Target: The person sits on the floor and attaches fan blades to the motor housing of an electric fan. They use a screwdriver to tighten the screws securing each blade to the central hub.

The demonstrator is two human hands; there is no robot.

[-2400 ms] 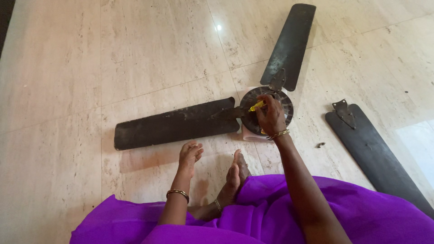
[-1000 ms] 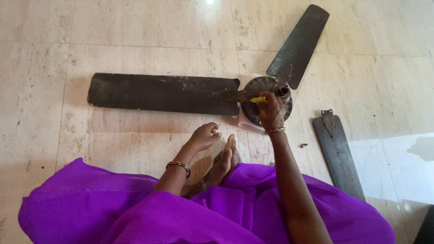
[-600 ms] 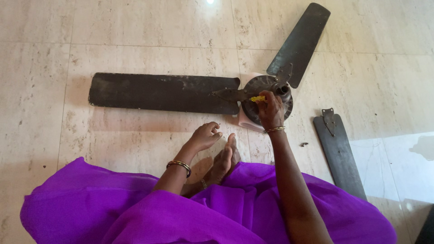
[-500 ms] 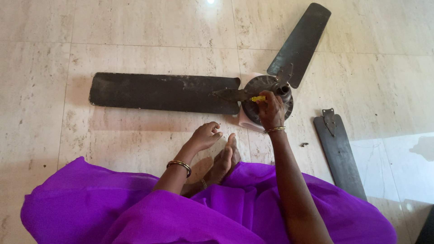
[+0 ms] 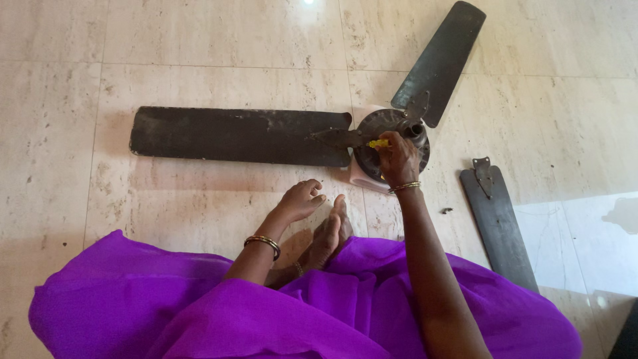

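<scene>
A dark ceiling fan lies on the tiled floor, its round motor hub (image 5: 372, 129) carrying a long left blade (image 5: 232, 135) and an upper right blade (image 5: 444, 56). My right hand (image 5: 397, 159) rests on the hub and grips a yellow-handled screwdriver (image 5: 378, 143) whose tip points at the left blade's bracket (image 5: 335, 137). My left hand (image 5: 300, 201) sits loosely curled near the floor beside my foot (image 5: 330, 233), holding nothing that I can see.
A third, detached blade (image 5: 497, 223) lies on the floor to the right, with a small dark screw (image 5: 446, 211) near it. Purple cloth (image 5: 199, 306) covers my lap at the bottom. A pale block (image 5: 359, 181) sits under the hub.
Since 2.4 s ago the view has swung, so the fan looks turned with its long blade level. In the last second my right hand shifted only slightly on the hub; my left hand stayed put.
</scene>
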